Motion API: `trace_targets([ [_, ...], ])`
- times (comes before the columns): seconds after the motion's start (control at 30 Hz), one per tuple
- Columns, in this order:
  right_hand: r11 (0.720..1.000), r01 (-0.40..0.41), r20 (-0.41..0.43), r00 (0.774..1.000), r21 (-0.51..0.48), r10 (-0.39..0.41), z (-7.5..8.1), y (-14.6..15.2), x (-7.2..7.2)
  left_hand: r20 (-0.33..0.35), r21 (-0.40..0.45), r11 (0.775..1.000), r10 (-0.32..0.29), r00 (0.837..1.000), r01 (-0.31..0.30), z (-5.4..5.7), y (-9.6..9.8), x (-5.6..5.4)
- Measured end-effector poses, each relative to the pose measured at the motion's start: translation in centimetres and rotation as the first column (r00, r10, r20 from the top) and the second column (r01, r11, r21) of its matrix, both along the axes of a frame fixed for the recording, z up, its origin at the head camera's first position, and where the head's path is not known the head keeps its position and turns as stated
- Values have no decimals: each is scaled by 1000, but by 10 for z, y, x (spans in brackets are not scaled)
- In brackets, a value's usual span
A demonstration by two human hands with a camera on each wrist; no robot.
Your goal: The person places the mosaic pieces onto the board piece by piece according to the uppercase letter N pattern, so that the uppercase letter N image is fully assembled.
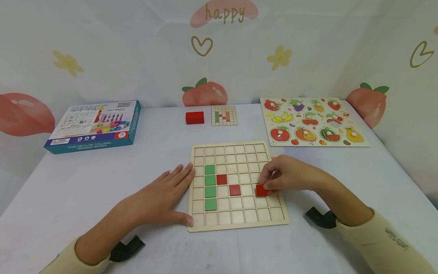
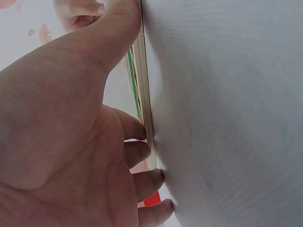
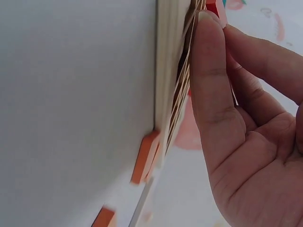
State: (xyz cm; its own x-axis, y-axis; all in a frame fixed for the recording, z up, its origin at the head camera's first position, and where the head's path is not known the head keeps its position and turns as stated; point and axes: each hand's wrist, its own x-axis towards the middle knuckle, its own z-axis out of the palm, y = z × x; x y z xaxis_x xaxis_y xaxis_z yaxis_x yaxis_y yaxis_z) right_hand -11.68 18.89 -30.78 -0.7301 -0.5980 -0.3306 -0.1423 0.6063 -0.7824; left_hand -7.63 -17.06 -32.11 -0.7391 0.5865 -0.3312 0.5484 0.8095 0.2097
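A pale, lightly creased backdrop (image 1: pixel 143 61) printed with coral-pink peaches (image 1: pixel 205 95), yellow flowers (image 1: pixel 280 58), gold-outlined hearts (image 1: pixel 194 45) and the gold word "happy" (image 1: pixel 225 14) rises behind a white-covered tabletop (image 1: pixel 164 140) under soft, greyish light.

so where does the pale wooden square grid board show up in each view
Head: pale wooden square grid board, just below centre.
Left wrist: board, edge-on strip, upper middle.
Right wrist: board, edge-on strip, upper middle.
Shared landmark: the person's right hand, visible in all three.
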Motion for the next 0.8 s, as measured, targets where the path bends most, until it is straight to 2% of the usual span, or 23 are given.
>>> trace_targets([
  [0.13,1000,-24,4,1000,-18,24,1,-9,2,0,2,1000,-3,1000,3,0,-1,0],
  [0.43,997,-74,-58,996,-23,73,2,-25,8,0,1,1000,-10,1000,10,0,0,0],
  [0.6,997,-81,-73,994,11,82,0,-31,13,5,-1,1000,-6,1000,6,0,0,0],
  [0.8,993,-95,-130,986,67,103,2,-34,21,2,-1,1000,-2,1000,2,0,0,0],
])
